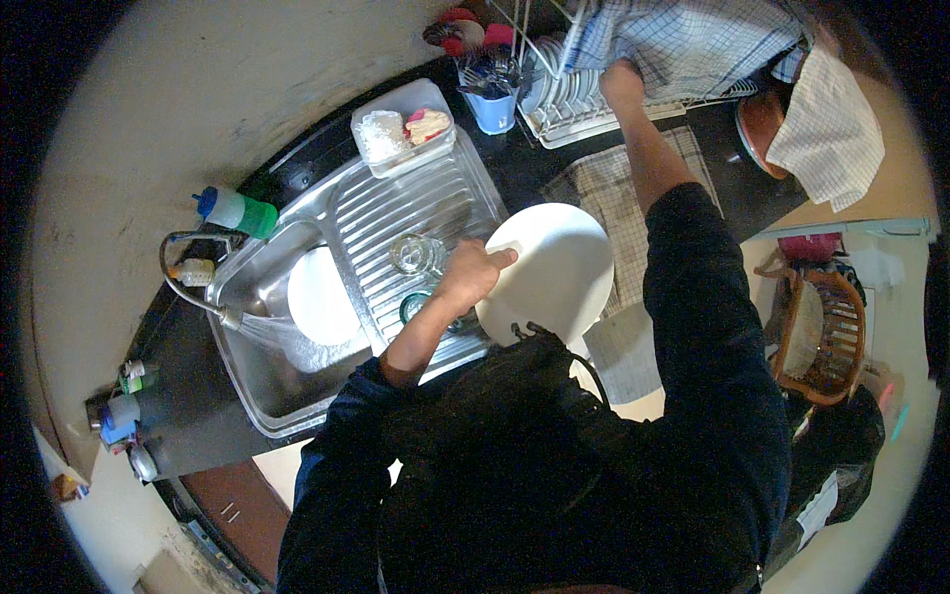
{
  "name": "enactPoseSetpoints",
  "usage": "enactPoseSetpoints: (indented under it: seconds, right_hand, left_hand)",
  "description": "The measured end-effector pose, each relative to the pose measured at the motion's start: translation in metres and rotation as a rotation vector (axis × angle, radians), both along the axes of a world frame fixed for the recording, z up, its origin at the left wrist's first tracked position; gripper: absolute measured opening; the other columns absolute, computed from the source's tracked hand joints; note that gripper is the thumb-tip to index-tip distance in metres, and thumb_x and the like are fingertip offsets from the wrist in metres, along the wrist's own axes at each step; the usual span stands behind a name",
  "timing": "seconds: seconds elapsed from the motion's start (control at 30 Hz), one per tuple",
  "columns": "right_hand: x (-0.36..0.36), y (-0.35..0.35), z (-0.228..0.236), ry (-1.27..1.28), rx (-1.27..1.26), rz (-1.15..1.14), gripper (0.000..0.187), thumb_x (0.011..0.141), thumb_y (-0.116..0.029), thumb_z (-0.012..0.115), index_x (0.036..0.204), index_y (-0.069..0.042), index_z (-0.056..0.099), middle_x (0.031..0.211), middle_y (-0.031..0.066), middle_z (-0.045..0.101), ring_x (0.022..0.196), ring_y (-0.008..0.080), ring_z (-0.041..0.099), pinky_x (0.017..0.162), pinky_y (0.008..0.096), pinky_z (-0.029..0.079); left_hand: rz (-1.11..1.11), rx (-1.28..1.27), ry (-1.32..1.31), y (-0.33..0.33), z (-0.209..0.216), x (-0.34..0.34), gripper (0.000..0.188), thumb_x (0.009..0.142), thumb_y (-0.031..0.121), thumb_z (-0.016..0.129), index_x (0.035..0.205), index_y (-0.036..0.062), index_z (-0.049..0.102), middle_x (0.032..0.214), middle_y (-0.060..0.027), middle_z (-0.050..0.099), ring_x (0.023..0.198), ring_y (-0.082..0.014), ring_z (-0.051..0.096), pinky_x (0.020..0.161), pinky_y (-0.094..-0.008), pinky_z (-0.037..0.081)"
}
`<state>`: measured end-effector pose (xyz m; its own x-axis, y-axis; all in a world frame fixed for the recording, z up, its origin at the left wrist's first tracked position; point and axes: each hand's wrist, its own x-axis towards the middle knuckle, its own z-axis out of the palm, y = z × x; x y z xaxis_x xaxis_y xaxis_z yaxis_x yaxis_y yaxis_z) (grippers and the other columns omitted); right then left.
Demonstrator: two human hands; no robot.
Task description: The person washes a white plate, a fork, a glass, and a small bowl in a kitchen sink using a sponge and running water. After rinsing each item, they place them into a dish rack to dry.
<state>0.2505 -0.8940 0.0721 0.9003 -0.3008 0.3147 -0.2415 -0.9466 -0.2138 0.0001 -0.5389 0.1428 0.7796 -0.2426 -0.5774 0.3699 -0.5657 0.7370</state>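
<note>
My left hand (473,274) is closed on the rim of a large white plate (556,267), thumb on its upper face, which I hold tilted at the right of the drainboard. At the back right, my right hand (622,87) reaches to the dish rack (584,121) and is closed at the edge of a blue-and-white checked cloth (693,45) draped over it; its fingertips are hidden. Several plates (566,81) stand upright in the rack. Beside my left hand, a clear glass (411,254) and a greenish glass (416,305) rest on the ribbed drainboard (381,213).
Water runs from a flexible tap (230,317) into the steel sink (267,406), where another white plate (322,297) lies. Around it are a green bottle (247,213), a plastic tub (371,163), and a blue cutlery holder (492,111). A checked towel (625,272) covers the counter's right part.
</note>
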Motion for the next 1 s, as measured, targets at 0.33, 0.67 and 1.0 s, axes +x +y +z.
enactPoseSetpoints:
  seconds: [0.33, 0.67, 1.0]
  right_hand:
    - [0.027, -0.045, -0.025, 0.268, 0.055, 0.072, 0.05, 0.089, -0.037, 0.03, 0.105, -0.005, 0.065, 0.109, 0.023, 0.061, 0.1, 0.0402, 0.06, 0.087, 0.0489, 0.047]
    - [-0.008, 0.007, -0.003, -0.557, -0.224, 0.203, 0.033, 0.082, -0.028, 0.049, 0.091, -0.001, 0.066, 0.103, 0.0225, 0.064, 0.095, 0.0411, 0.061, 0.083, 0.0479, 0.048]
    - [-0.028, 0.021, 0.054, 0.081, -0.308, 0.117, 0.051, 0.084, -0.034, 0.05, 0.128, -0.007, 0.049, 0.13, 0.0187, 0.051, 0.117, 0.036, 0.05, 0.096, 0.0466, 0.04]
  left_hand:
    - [-0.029, -0.031, 0.01, 0.011, 0.004, -0.007, 0.05, 0.08, 0.034, 0.066, 0.096, -0.0132, 0.063, 0.084, -0.024, 0.067, 0.074, -0.0305, 0.067, 0.069, -0.0384, 0.051]
    - [-0.04, 0.017, -0.057, 0.022, -0.009, -0.01, 0.048, 0.08, 0.034, 0.065, 0.094, -0.0126, 0.064, 0.081, -0.0248, 0.066, 0.073, -0.0315, 0.067, 0.071, -0.0382, 0.051]
    - [0.023, -0.069, -0.047, 0.017, -0.007, -0.011, 0.049, 0.078, 0.034, 0.066, 0.09, -0.0136, 0.064, 0.076, -0.0234, 0.066, 0.07, -0.0303, 0.066, 0.068, -0.0393, 0.05]
